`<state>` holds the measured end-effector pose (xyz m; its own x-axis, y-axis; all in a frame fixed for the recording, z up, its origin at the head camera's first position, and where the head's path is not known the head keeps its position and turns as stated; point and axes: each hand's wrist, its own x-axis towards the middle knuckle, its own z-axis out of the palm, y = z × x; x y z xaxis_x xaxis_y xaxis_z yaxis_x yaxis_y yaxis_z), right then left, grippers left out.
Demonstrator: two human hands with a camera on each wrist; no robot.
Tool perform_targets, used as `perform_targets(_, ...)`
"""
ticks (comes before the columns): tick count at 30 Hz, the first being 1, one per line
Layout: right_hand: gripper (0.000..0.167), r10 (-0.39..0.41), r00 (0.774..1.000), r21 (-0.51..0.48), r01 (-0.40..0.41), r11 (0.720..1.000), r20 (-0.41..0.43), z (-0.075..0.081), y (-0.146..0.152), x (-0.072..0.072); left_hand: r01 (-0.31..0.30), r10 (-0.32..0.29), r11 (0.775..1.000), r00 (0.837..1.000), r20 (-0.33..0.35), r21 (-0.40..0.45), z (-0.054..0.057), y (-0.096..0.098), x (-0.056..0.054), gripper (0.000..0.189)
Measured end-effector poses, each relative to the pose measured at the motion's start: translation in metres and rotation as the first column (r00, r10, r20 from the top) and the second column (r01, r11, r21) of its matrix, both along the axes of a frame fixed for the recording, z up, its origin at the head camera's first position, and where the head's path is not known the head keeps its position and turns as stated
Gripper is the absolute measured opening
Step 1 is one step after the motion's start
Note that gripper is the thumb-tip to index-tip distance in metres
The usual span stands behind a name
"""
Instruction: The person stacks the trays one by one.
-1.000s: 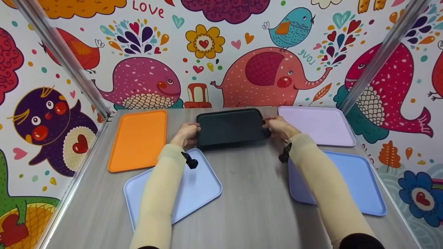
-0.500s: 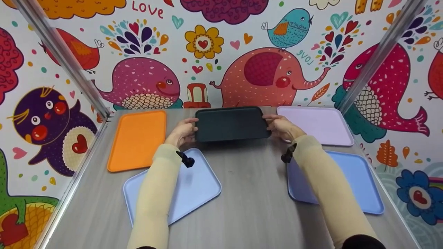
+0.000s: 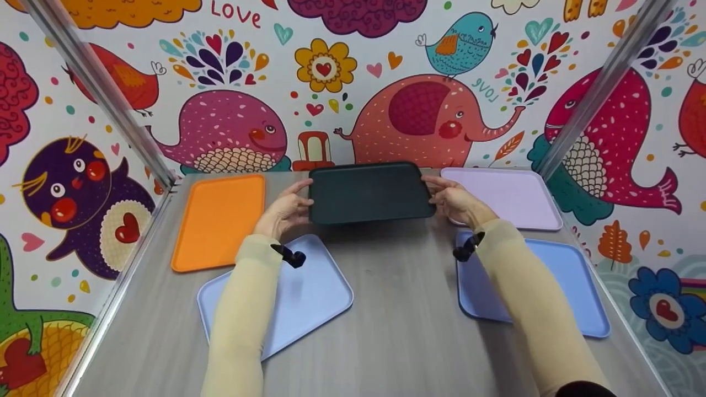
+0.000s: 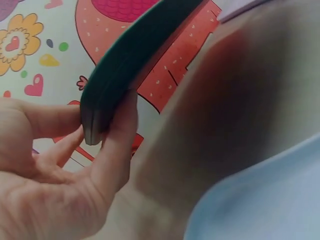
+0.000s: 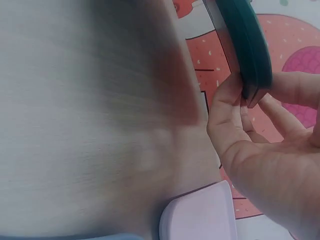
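A dark green, nearly black tray is held level at the back middle, raised off the table with its shadow below. My left hand pinches its left short side. In the left wrist view, the thumb lies on one face of the tray and fingers on the other. My right hand pinches the opposite short side the same way, with thumb and fingers round the tray's corner in the right wrist view.
On the grey table lie an orange tray at back left, a slanted light blue tray under my left forearm, a lilac tray at back right, and a blue tray partly behind my right forearm. Cartoon-printed walls enclose the table.
Both hands have lifted the dark tray; it has risen off the table and looks slightly larger and nearer. The other trays have stayed in place.
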<state>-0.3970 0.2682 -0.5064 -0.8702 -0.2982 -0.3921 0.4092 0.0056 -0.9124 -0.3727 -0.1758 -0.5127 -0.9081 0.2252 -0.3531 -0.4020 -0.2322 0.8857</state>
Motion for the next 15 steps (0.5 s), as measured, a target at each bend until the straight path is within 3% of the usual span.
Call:
perform_targets(5,0.074,-0.042,0.999,-0.089,0.04,0.995,-0.021,0.0,0.0,0.01,-0.035,0.037,0.998,0.999,-0.041,0.044,-0.001,-0.001,0.007,0.074)
perform_targets(9,0.065,-0.12,0.992,-0.158,0.113,0.981,-0.039,-0.001,-0.003,0.023,-0.082,0.087,0.994,0.995,-0.053,0.077,-0.003,-0.001,0.016,0.073)
perform_targets(12,0.063,-0.209,0.976,-0.214,0.191,0.958,-0.065,-0.002,-0.012,0.034,-0.116,0.124,0.988,0.99,-0.069,0.106,-0.004,0.001,0.021,0.074)
perform_targets(15,0.065,-0.324,0.943,-0.268,0.293,0.918,-0.079,-0.004,-0.027,0.045,-0.141,0.153,0.982,0.985,-0.085,0.128,-0.004,0.004,0.024,0.075)
